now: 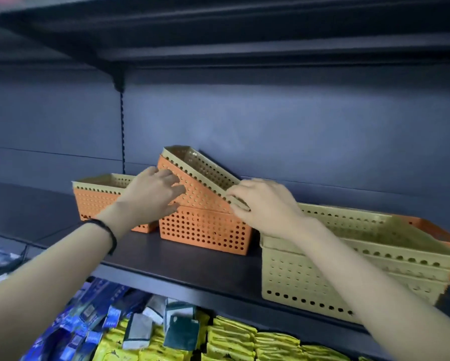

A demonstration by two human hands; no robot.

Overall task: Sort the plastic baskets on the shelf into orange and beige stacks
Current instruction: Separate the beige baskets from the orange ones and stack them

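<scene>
On the dark shelf [192, 267] an orange basket [205, 230] stands in the middle. A tilted orange basket [192, 188] rests in it, with a beige basket [200, 165] nested inside that one. My left hand [151, 196] presses with spread fingers on the tilted orange basket's side. My right hand [265, 204] pinches the lower end of the beige basket's rim. At the left a beige basket [101, 181] sits inside an orange one [93, 204]. At the right stands a beige stack [309, 277], with an orange basket [442, 233] showing at its far end.
A lower shelf holds blue packets [88, 316], yellow packets [234, 340] and dark cards [182, 332]. The dark back wall [270, 126] is close behind the baskets, and another shelf [218, 29] hangs overhead. An upright slotted rail [122, 126] runs down the wall.
</scene>
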